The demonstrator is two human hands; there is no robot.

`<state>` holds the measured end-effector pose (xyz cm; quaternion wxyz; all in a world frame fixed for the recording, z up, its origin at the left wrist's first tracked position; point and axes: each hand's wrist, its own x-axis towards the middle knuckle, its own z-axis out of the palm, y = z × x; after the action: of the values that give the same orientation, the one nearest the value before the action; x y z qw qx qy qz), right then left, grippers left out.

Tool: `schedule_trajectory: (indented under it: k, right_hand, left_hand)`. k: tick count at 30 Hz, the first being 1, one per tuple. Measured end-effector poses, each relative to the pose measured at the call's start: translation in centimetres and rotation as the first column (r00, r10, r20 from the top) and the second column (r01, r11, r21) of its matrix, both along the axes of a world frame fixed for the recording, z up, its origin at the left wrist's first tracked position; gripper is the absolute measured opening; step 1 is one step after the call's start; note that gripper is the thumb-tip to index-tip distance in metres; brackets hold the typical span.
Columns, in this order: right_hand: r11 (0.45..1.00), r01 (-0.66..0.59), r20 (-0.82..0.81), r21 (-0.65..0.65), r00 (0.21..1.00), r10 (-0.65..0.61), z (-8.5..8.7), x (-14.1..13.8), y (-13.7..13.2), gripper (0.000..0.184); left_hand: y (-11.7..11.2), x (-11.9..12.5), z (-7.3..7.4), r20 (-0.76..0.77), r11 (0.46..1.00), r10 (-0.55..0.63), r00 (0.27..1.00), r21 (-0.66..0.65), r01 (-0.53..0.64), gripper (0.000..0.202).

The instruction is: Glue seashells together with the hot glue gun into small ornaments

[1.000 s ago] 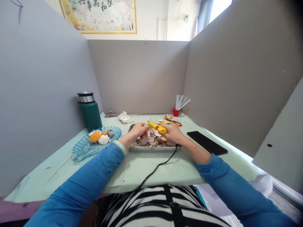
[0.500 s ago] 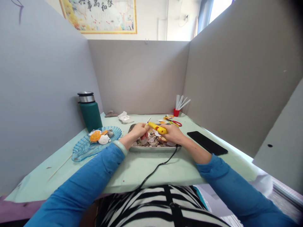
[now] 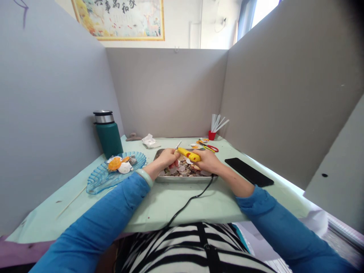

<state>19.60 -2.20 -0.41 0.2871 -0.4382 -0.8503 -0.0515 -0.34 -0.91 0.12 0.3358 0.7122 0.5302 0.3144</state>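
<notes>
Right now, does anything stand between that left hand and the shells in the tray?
Nothing visible does: the left hand is over the shells in the metal tray. The yellow tool in the right hand is off to its right.

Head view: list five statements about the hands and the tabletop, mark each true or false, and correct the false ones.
1. The left hand and right hand are over the metal tray. True.
2. The green bottle stands beside the blue dish. True.
3. The blue dish is right of the metal tray. False: it is left of it.
4. The right hand grips the yellow tool. True.
5. The left hand touches the green bottle. False: they are well apart.
</notes>
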Motion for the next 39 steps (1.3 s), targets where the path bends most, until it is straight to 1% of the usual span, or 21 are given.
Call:
schedule_trajectory:
  k: [13,19,24,26,29,32,36,39]
  right_hand:
    - [0.999,0.007,0.033,-0.032,0.999,-0.006,-0.10,0.08,0.08,0.018]
    - [0.998,0.009,0.063,-0.067,0.998,-0.005,-0.01,0.07,-0.04,0.019]
    - [0.992,0.018,0.092,-0.124,0.996,-0.006,-0.04,0.07,-0.01,0.021]
    - [0.991,0.021,0.102,-0.133,0.995,-0.007,-0.05,0.06,0.01,0.021]
    - [0.991,0.024,0.103,-0.130,0.995,-0.010,-0.05,0.08,0.01,0.021]
    - [0.991,0.021,0.094,-0.130,0.996,-0.009,-0.06,0.14,0.00,0.021]
    - [0.993,0.008,0.079,-0.120,0.997,0.001,-0.13,0.18,0.04,0.022]
    - [0.996,0.004,0.065,-0.093,0.998,0.002,-0.14,0.13,0.09,0.022]
  left_hand:
    - [-0.50,0.16,0.26,-0.059,1.000,0.005,0.998,-0.008,-0.005,0.021]
    - [-0.18,-0.09,0.12,-0.157,1.000,-0.011,0.988,0.012,0.013,0.022]
    - [-0.07,-0.10,0.08,-0.275,1.000,0.012,0.961,0.031,-0.004,0.022]
    - [-0.12,-0.07,0.08,-0.295,0.999,0.012,0.956,0.038,-0.001,0.022]
    - [-0.20,-0.06,0.10,-0.298,0.999,0.005,0.955,0.047,0.009,0.022]
    - [-0.26,-0.07,0.16,-0.285,0.999,0.023,0.958,0.046,-0.010,0.021]
    - [-0.30,-0.03,0.21,-0.227,0.999,0.048,0.973,0.022,-0.044,0.019]
    - [-0.24,0.00,0.15,-0.165,1.000,0.027,0.986,-0.003,-0.028,0.018]
